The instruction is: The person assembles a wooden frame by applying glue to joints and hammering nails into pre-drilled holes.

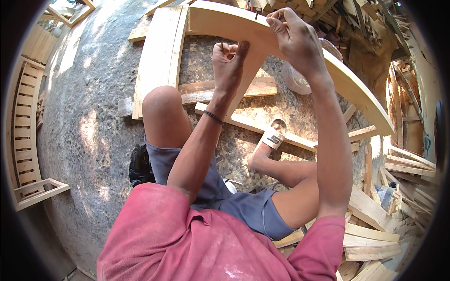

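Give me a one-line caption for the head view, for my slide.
Left hand and right hand near a curved wooden board, with loose wood lying at right.

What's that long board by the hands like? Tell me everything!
The board is pale wood and looks smooth. It looks bowed, though the lens bends edges. It stretches from top centre down to the right. A dark spike stands at its upper edge. Its left end seems to meet a plank; a panel runs from behind its middle. The right hand overlaps it; touching is unclear.
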Demonstrator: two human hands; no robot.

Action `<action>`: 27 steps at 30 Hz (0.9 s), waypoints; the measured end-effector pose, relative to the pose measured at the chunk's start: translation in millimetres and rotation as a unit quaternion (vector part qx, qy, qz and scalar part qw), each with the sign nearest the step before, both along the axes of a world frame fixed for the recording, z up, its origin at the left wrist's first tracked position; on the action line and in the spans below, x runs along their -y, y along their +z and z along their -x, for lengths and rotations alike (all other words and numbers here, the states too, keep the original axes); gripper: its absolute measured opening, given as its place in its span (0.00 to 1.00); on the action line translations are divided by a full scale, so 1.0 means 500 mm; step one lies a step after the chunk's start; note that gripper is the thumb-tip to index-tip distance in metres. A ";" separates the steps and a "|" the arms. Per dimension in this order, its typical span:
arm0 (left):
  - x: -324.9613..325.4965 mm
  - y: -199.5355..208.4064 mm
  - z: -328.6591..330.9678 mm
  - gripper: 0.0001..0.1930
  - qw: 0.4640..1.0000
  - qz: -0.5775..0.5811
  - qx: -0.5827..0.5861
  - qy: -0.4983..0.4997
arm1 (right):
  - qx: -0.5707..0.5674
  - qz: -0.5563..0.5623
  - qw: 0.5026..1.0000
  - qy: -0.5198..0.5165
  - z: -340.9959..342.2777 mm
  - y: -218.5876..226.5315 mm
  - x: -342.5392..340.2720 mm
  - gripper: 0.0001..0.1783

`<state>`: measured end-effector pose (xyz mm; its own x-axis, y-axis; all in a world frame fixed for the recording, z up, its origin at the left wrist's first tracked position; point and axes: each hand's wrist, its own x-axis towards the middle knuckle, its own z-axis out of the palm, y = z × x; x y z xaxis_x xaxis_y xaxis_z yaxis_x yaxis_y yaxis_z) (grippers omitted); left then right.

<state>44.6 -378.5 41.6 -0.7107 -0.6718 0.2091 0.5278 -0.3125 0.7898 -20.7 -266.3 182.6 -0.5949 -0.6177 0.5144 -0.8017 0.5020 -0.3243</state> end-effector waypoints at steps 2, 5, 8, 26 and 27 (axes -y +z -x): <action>0.013 -0.010 0.041 0.24 0.998 0.040 0.050 0.029 | -0.045 -0.032 0.998 -0.038 0.056 -0.011 0.008 0.19; 0.035 -0.015 0.097 0.26 0.991 0.078 0.106 0.027 | -0.061 -0.103 0.987 -0.112 0.119 -0.018 0.033 0.19; 0.065 -0.030 0.152 0.27 0.992 0.072 0.101 -0.022 | -0.029 -0.123 0.982 -0.144 0.171 -0.035 0.056 0.21; 0.117 -0.040 0.261 0.28 0.978 0.054 0.145 -0.137 | -0.059 -0.181 0.973 -0.130 0.351 -0.126 0.101 0.32; 0.106 -0.055 0.272 0.26 0.982 0.057 0.149 -0.101 | -0.019 -0.174 0.972 -0.157 0.347 -0.125 0.103 0.32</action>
